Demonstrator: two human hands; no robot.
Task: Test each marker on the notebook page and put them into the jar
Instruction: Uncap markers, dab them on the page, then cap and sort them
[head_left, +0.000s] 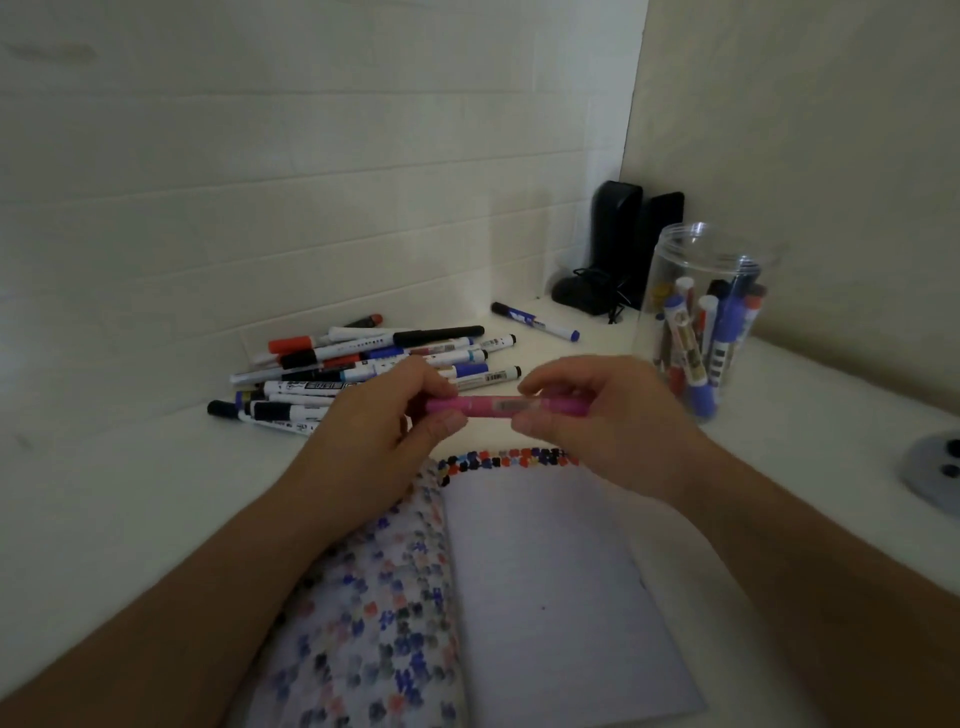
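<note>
Here I had the pink marker (506, 406) level above the notebook (545, 571) near the surface's front edge, left hand (384, 415) pinching one end and right hand (587, 415) the other. It looked light, stiff and smooth-barrelled, so I judged a firm pinch at cap and barrel best for pulling it open.

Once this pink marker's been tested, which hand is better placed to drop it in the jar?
Probably the right hand. It grips the pink marker at the end nearer the jar, which stands on the right side. The left hand holds the far end, next to the marker pile.
</note>
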